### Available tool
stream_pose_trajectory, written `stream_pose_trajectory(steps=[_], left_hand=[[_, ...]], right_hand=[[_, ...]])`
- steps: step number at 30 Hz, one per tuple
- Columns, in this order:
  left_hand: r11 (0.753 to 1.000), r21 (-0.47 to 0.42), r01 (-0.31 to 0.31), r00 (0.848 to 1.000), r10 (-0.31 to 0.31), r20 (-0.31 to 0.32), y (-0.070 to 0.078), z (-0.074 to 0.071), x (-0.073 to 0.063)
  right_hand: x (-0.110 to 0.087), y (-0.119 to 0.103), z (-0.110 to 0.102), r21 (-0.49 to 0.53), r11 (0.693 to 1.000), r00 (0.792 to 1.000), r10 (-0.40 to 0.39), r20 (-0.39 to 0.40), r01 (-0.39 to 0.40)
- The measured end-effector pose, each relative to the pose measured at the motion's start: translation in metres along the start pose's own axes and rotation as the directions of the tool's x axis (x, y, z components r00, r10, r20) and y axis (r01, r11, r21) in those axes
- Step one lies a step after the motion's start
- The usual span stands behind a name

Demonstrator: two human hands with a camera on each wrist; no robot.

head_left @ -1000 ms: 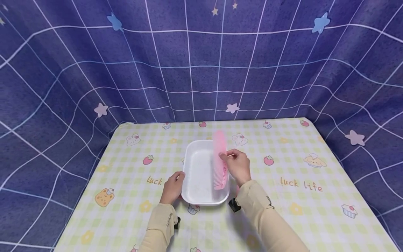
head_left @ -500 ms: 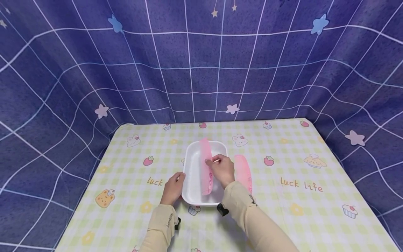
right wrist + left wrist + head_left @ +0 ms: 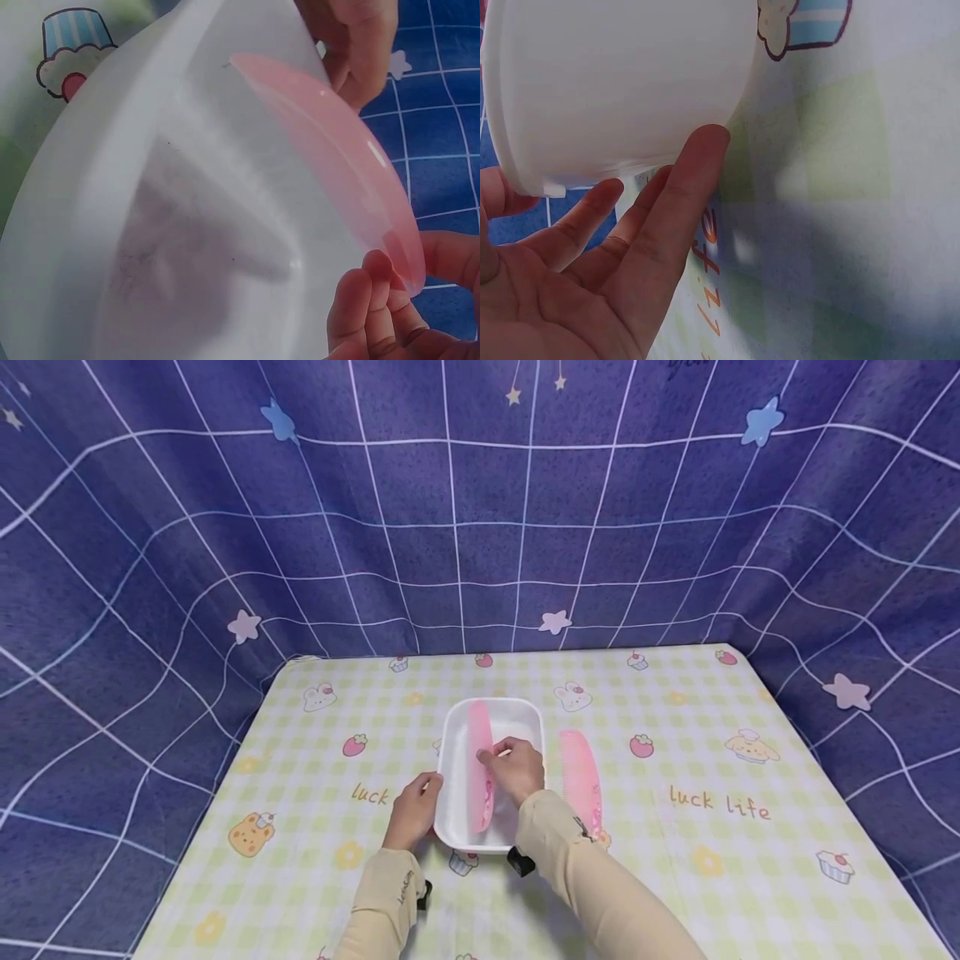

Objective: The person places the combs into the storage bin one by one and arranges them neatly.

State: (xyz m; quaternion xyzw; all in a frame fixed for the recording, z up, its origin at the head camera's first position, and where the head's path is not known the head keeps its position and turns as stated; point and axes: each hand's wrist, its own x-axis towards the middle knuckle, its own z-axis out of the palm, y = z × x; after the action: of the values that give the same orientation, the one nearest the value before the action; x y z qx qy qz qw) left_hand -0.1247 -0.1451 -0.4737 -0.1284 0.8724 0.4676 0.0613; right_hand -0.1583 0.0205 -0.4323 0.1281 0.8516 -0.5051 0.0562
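My right hand (image 3: 517, 770) pinches a pink comb (image 3: 478, 735) between thumb and fingers, over the left part of a white rectangular tub (image 3: 453, 785). In the right wrist view the held comb (image 3: 337, 157) stands on edge, with the fingertips at its near end. My left hand (image 3: 414, 810) holds the tub's left side. Seen from the left wrist, its thumb is at the rim and its fingers lie along the outer wall of the tub (image 3: 622, 82). A second pink comb (image 3: 579, 777) lies on the tablecloth right of the tub, its lower end near my right sleeve.
A green-and-white checked tablecloth (image 3: 300, 752) with printed cartoons covers the table. Behind and at both sides hangs a dark blue curtain (image 3: 480, 552) with grid lines and stars.
My right hand has carried the comb leftward and down, from the tub's right side to its left part. The second comb has come into view. My left hand has stayed at the tub.
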Motion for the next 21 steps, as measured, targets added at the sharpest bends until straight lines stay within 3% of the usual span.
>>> stream_pose_trajectory(steps=[21], left_hand=[[1.0, -0.01, -0.014, 1.0, 0.014, -0.012, -0.0024, 0.0016, 0.0004]], right_hand=[[0.0019, 0.0, 0.0102, -0.083, 0.993, 0.993, 0.089, 0.073, -0.083]])
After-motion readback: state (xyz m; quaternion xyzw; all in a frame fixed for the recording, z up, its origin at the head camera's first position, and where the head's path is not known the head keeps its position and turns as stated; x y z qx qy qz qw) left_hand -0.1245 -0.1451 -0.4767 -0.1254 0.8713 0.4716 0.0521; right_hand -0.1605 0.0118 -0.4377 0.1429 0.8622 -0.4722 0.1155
